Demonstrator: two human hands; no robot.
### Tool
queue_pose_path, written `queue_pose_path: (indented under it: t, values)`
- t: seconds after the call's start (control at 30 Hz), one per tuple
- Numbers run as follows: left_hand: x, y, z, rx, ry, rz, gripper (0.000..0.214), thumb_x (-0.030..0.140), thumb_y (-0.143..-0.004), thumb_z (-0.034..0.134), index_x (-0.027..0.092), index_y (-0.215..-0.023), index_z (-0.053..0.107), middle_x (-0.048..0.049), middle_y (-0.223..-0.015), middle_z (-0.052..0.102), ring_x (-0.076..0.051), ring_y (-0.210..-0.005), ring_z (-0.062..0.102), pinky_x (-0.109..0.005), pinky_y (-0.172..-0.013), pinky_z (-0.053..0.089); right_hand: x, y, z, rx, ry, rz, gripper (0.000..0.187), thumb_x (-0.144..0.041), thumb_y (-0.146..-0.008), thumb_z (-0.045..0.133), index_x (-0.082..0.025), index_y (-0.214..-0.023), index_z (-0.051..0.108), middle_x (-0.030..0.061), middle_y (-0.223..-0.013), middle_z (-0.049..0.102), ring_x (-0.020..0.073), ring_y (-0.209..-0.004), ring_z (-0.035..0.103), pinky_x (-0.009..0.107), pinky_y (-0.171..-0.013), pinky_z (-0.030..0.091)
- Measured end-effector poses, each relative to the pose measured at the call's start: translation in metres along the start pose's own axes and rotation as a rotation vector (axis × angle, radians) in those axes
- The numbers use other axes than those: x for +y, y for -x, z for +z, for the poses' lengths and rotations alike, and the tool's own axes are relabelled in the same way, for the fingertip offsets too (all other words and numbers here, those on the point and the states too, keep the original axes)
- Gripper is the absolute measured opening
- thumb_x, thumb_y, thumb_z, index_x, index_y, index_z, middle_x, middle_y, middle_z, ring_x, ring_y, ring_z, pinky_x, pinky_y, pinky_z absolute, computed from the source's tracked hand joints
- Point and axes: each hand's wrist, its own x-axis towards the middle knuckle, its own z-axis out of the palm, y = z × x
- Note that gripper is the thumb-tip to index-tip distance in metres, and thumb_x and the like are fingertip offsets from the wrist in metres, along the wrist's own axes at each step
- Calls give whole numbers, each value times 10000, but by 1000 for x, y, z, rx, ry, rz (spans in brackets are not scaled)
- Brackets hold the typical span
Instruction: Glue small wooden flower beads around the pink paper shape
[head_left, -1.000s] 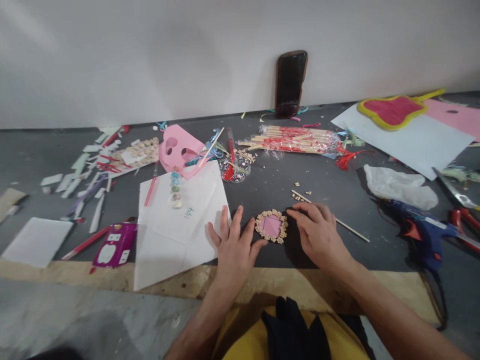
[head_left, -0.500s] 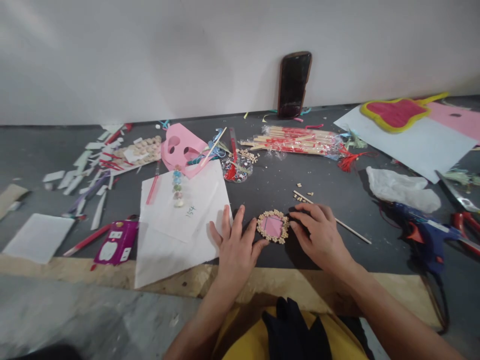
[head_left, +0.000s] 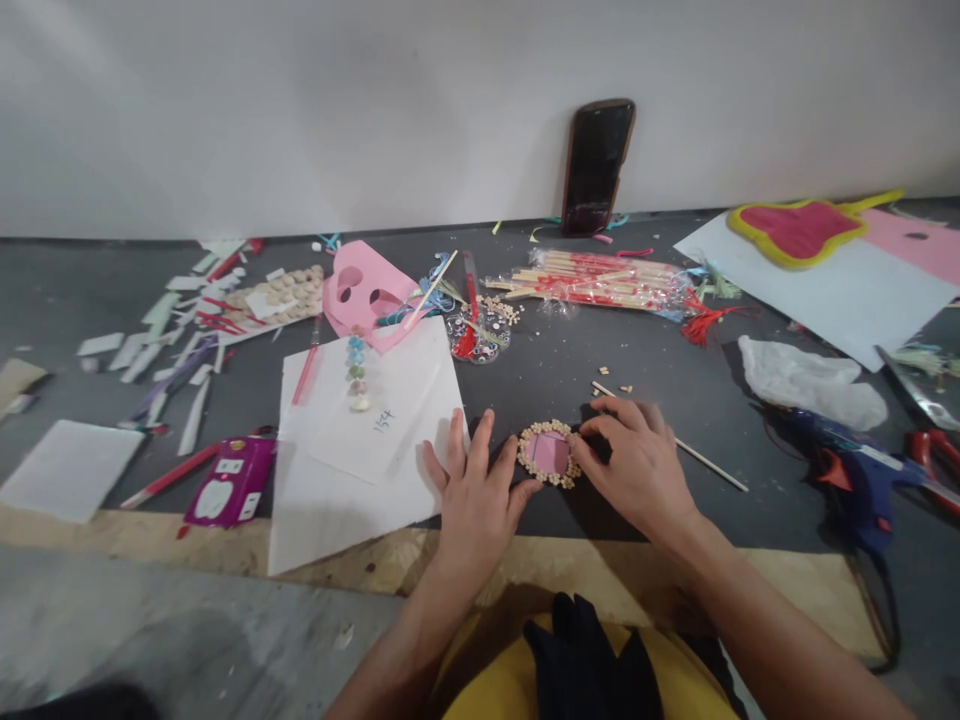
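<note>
Near the front edge of the surface [head_left: 525,385], the pink piece [head_left: 551,454] ringed with pale bits lies between both hands. The left hand [head_left: 478,500], spread loosely, has thumb and forefinger at its left rim; the right hand's [head_left: 641,465] fingers bend to its right rim, their grasp unclear.

Dark table [head_left: 555,375] with pale strip [head_left: 795,585] at front, many craft things on top.

At left, carries pale scraps [head_left: 157,320], a white square [head_left: 71,470] and, near the strip, a purple case [head_left: 230,482]. Beside the case, has a white sheet [head_left: 315,500], reaching over the strip. Behind, holds a pink mask [head_left: 365,285], overlapping the sheet, then a packet of eyes [head_left: 491,337] and a packet of sticks [head_left: 592,282]. At the back, supports a phone [head_left: 598,165], nearly upright. Nearer the front, bears a pink disc [head_left: 551,453] and a thin stick [head_left: 709,463]. At right, carries another paper [head_left: 817,290], a crumpled bag [head_left: 810,385], a glue gun [head_left: 862,470] and scissors [head_left: 928,408].
</note>
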Motion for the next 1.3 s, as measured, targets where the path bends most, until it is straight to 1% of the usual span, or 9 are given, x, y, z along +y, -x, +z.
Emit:
queue_pose_path:
  t: [0.13, 0.3, 0.47, 0.6, 0.83, 0.93, 1.03, 1.2, 1.3]
  values:
    - [0, 0, 0, -6, 8, -2, 414, 474, -901, 488, 239, -1216, 618, -108, -1495, 380, -413, -1416, 167, -715, -1066, 120, -1, -1, -1, -2, 2, 21, 175, -343, -827, 592, -222, -748, 690, 83, -1089, 651, 299, -1028, 518, 440, -744, 448]
    - [-1, 0, 0, -10, 11, -8, 423, 487, -894, 491, 252, -1223, 613, -98, -1505, 366, -411, -1418, 164, -714, -1071, 114, 5, -2, -1, 21, -97, -9, 186, -341, -842, 563, -219, -785, 692, 91, -1070, 646, 278, -1026, 536, 457, -822, 453]
    - [-2, 1, 2, 4, 11, 3, 441, 508, -898, 469, 250, -1227, 608, -97, -1506, 365, -407, -1421, 156, -710, -1077, 100, 6, -1, 1, 71, -118, -29, 173, -349, -843, 577, -211, -816, 678, 87, -1069, 642, 272, -1019, 526, 446, -833, 456]
    - [-2, 1, 2, 5, 17, 4, 442, 504, -907, 452, 251, -1240, 596, -94, -1511, 355, -403, -1425, 146, -711, -1074, 106, 2, 2, 2, 47, -67, -54, 121, -313, -815, 618, -210, -803, 680, 76, -1083, 642, 278, -1042, 519, 450, -852, 445]
    - [-2, -1, 0, -11, 17, 0, 447, 507, -906, 452, 247, -1239, 597, -96, -1515, 348, -406, -1424, 145, -711, -1073, 112, 1, 1, 2, 18, -60, -52, 146, -329, -824, 603, -213, -793, 685, 78, -1092, 641, 279, -1039, 517, 445, -827, 444]
    - [-2, -1, 0, -14, 20, -2, 452, 511, -911, 435, 246, -1240, 596, -96, -1515, 348, -408, -1425, 139, -716, -1068, 115, 1, 1, 1, 16, -56, -42, 165, -355, -826, 613, -211, -828, 693, 78, -1089, 640, 280, -1038, 513, 444, -834, 448]
    - [-2, 0, 0, -8, 26, -1, 457, 515, -911, 433, 243, -1240, 596, -98, -1512, 353, -406, -1424, 143, -714, -1067, 116, 4, 2, 0, 31, -99, -73, 209, -374, -845, 597, -195, -895, 694, 95, -1077, 637, 269, -1036, 527, 450, -882, 450]
    - [-2, 1, 0, -9, 38, 1, 445, 507, -910, 446, 243, -1234, 600, -99, -1514, 350, -405, -1426, 134, -712, -1070, 105, 10, 8, -2, 32, -149, -149, 189, -263, -898, 515, -215, -964, 686, 90, -1089, 621, 254, -1046, 532, 464, -896, 441]
    - [-3, 1, 0, -15, 31, 2, 440, 495, -907, 462, 240, -1239, 596, -106, -1516, 342, -409, -1426, 127, -713, -1069, 108, 10, 12, -3, 39, -157, -173, 184, -230, -895, 516, -225, -974, 682, 91, -1101, 612, 261, -1057, 520, 471, -889, 439]
